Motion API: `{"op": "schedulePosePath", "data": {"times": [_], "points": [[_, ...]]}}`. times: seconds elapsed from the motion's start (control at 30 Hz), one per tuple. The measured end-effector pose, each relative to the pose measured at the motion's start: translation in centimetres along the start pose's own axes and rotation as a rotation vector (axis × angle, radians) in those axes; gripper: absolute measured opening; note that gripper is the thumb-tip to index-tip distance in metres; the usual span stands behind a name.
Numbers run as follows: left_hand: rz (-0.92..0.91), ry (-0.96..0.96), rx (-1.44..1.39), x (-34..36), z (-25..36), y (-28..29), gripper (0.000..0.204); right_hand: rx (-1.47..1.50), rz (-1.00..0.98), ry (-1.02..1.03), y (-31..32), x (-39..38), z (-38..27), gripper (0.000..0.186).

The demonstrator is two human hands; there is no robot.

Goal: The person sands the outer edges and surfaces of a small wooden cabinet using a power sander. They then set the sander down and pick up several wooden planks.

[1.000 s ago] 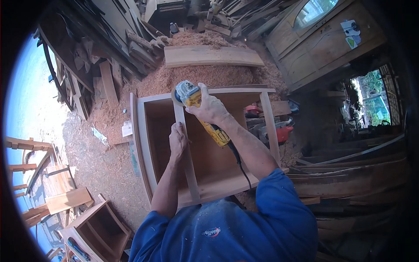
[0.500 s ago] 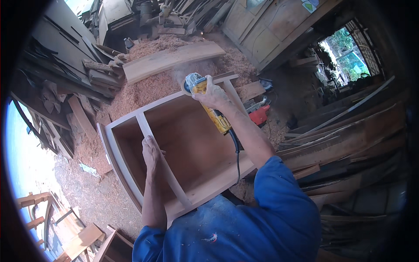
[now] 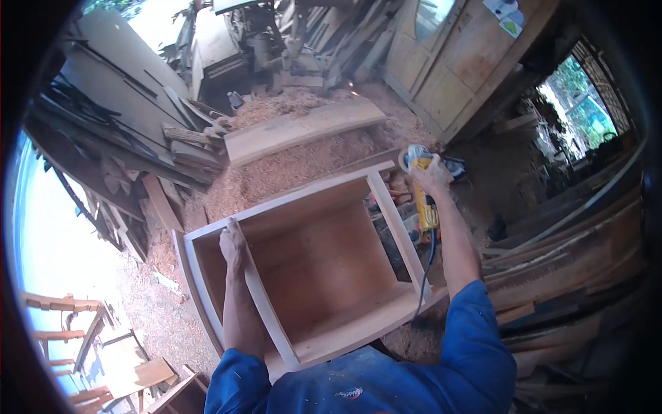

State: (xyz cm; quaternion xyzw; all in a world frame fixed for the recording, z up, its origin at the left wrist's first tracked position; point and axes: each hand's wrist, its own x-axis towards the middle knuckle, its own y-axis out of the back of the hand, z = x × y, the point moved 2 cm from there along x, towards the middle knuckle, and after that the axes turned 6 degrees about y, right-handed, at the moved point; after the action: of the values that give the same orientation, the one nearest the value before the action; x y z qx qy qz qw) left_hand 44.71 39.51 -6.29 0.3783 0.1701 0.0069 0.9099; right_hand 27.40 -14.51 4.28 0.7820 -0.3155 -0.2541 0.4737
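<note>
While right hand (image 3: 432, 178) grasps yellow power tool (image 3: 426, 207) near far right corner of wooden cabinet (image 3: 352, 336) (disc (image 3: 404, 159) contact hard to make out), left hand (image 3: 234, 247) clasps divider (image 3: 270, 310), fingertips partly hidden

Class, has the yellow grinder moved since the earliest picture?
Yes: judged against the cabinet, the grinder has moved right, from the middle bar to beside the far right corner.
</note>
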Motion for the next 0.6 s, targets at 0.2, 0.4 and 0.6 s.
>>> {"op": "schedulePosePath", "data": {"times": [0.2,0.4,0.6], "points": [[0.079,-0.067,0.022,0.7,-0.2,-0.8,0.074,0.375,0.078,0.028,3.0,-1.5,5.2,0.085],[0.133,-0.021,-0.052,0.1,-0.6,0.0,0.072,0.746,-0.004,0.175,5.4,-6.6,8.9,0.060],[0.190,0.114,-0.244,0.2,-3.1,1.2,0.072,1.139,-0.370,0.042,10.2,-17.4,5.7,0.047]]}}
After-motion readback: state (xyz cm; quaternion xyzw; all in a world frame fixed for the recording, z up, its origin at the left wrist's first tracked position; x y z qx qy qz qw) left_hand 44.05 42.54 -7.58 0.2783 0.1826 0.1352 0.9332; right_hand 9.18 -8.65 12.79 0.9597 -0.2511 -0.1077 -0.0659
